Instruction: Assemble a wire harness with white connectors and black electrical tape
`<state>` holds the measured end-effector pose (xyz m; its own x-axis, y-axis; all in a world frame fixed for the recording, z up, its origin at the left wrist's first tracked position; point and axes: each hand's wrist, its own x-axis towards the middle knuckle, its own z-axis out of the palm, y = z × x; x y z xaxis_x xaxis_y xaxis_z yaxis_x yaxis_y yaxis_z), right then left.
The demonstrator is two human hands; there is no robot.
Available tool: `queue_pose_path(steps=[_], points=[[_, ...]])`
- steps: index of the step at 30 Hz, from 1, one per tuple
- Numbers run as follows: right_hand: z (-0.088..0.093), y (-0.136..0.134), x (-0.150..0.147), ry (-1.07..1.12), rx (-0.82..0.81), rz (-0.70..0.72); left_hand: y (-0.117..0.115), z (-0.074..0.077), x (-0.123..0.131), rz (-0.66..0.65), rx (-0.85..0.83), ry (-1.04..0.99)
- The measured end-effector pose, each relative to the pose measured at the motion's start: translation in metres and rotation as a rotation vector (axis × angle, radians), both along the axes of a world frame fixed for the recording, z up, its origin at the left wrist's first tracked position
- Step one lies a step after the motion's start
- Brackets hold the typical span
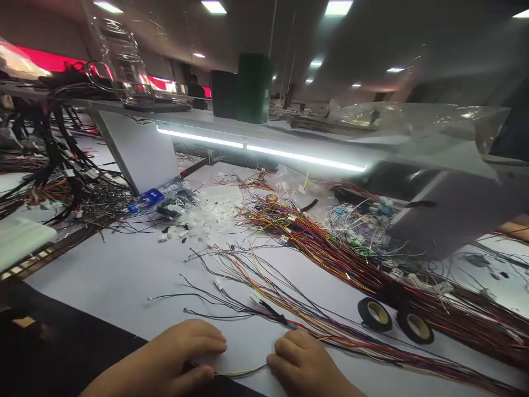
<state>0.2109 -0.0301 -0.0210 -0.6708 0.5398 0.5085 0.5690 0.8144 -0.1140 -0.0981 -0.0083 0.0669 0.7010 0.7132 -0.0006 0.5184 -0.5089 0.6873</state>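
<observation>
A thin pale wire (242, 374) spans the gap between my two hands at the table's front edge. My left hand (182, 353) is curled around its left end, with thumb and fingers bent and part of the grip hidden. My right hand (303, 361) has its fingers folded over the other end. Just beyond the right fingertips lies a loose wire bundle (306, 314) of red, yellow, black and white strands. Its loose ends fan out to the left, with a small white connector (218, 283) among them.
Two rolls of black tape (374, 314) lie right of the bundle. Behind them runs a thick wire harness (330, 251). Small white connectors (215, 218) are heaped mid-table beside a blue-labelled bottle (149, 199). Above, a shelf (198, 117) with a lit tube carries a glass jug (128, 66).
</observation>
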Motion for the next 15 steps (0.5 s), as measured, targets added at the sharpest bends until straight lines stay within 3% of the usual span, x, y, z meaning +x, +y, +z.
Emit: queue_pose_path(steps=[5, 10, 13, 15], points=[[0.0, 0.007, -0.011, -0.042, 0.054, 0.072, 0.009, -0.025, 0.037, -0.132, 0.065, -0.063], [0.013, 0.02, -0.005, 0.048, -0.119, -0.02, 0.008, -0.044, 0.05, -0.155, 0.14, -0.105], [0.016, 0.03, -0.004, 0.104, -0.203, -0.144, 0.009, -0.049, 0.044, -0.091, 0.186, -0.12], [0.016, 0.037, -0.006, 0.133, -0.253, -0.188, 0.013, -0.051, 0.034, 0.053, 0.254, -0.091]])
